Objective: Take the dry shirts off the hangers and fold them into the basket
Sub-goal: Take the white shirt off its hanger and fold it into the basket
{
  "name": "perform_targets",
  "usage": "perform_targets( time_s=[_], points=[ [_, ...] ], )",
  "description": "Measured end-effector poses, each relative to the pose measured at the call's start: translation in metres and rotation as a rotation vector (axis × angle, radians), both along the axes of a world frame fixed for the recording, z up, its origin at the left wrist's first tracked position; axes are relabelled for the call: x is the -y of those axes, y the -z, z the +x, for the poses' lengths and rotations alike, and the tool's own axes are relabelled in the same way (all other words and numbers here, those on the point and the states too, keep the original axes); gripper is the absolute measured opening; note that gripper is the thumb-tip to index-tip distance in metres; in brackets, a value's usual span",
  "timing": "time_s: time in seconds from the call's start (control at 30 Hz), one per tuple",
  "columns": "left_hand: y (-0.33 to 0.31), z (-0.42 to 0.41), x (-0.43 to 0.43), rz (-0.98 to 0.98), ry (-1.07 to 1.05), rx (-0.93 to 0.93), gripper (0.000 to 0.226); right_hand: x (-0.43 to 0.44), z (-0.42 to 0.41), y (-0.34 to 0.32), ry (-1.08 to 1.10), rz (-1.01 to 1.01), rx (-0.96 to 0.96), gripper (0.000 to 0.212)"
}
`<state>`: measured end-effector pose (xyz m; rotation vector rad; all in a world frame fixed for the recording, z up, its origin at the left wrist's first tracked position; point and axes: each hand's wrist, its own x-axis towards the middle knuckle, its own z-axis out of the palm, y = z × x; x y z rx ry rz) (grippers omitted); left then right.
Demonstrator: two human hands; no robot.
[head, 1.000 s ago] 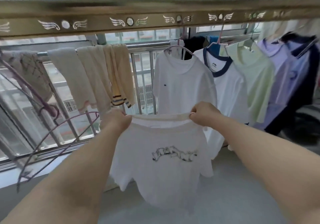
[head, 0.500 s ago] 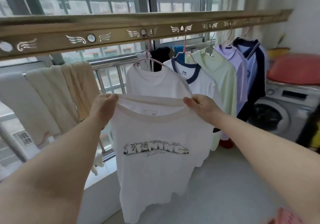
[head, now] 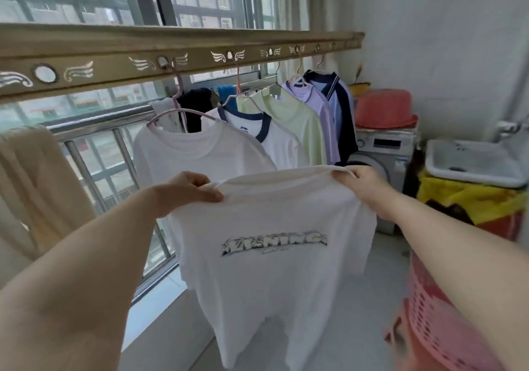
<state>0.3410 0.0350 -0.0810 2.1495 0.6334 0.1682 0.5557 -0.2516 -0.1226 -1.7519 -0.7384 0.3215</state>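
I hold the white printed shirt point(head: 272, 270) up in front of me, off its hanger and spread flat between my two hands. My left hand point(head: 189, 190) pinches the fabric at one shoulder, thumb on the near side and fingers curled behind. My right hand point(head: 363, 184) grips the other shoulder the same way, with the cloth bunched over the fingers. The shirt hangs down below both hands, its dark lettering facing me.

Below my right forearm stands the pink basket point(head: 438, 322), its perforated wall partly hidden by the arm. I cannot see what lies inside it.

Beyond my hands, the other shirts hang from the gold rail point(head: 183, 55). A plain white shirt point(head: 200, 153) on a pink hanger point(head: 177, 110) is just behind my left hand. Next come a navy-collared white shirt point(head: 274, 138), a pale green shirt point(head: 300, 124), a lilac shirt point(head: 317, 104) and a blue-and-navy shirt point(head: 337, 98). Past my right hand a washing machine point(head: 383, 153) carries a red basin point(head: 383, 110). A beige towel point(head: 37, 176) hangs to the left of my left arm.
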Motion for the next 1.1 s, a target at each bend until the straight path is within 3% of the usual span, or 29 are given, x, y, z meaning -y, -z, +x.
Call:
perform_targets(
  time_s=[0.1,0.17,0.23,0.33,0.37,0.4,0.53,0.6,0.67,0.73,0.83,1.0,1.1],
  points=[
    [0.003,0.015,-0.006,-0.04,0.052,0.093,0.026,0.024,0.002,-0.006,-0.013,-0.08,-0.002,0.027],
    [0.005,0.023,-0.003,-0.102,0.148,0.099,0.048,0.045,0.005,-0.008,-0.077,-0.243,-0.048,0.023],
    [0.006,0.035,0.005,-0.164,0.231,0.094,0.063,0.064,0.008,-0.007,-0.044,-0.342,-0.111,0.032],
    [0.007,0.062,0.024,-0.292,0.37,0.067,0.075,0.087,0.012,-0.002,0.134,-0.311,-0.121,0.091],
    [0.005,0.072,0.033,-0.321,0.411,0.048,0.082,0.094,0.014,0.0,0.189,-0.285,-0.126,0.101],
    [0.003,0.079,0.042,-0.35,0.448,0.044,0.085,0.099,0.013,-0.001,0.227,-0.267,-0.138,0.098],
    [-0.003,0.107,0.073,-0.45,0.475,0.051,0.077,0.123,0.017,-0.004,0.363,-0.207,-0.222,0.046],
    [-0.001,0.125,0.086,-0.29,0.367,-0.007,0.077,0.137,0.02,-0.007,0.428,-0.209,-0.246,0.042],
    [0.005,0.146,0.099,-0.062,0.261,-0.033,0.055,0.147,0.022,-0.009,0.476,-0.218,-0.288,0.044],
    [0.014,0.169,0.115,0.032,0.14,0.022,0.047,0.153,0.024,-0.012,0.499,-0.234,-0.343,0.044],
    [0.02,0.195,0.153,0.021,0.039,0.002,0.049,0.151,0.029,-0.014,0.526,-0.241,-0.371,0.04],
    [0.021,0.23,0.238,-0.15,0.237,-0.029,0.034,0.128,0.036,-0.013,0.531,-0.265,-0.279,0.056],
    [0.018,0.242,0.274,-0.247,0.316,-0.022,0.022,0.117,0.038,-0.014,0.462,-0.228,-0.238,0.039]
  ],
)
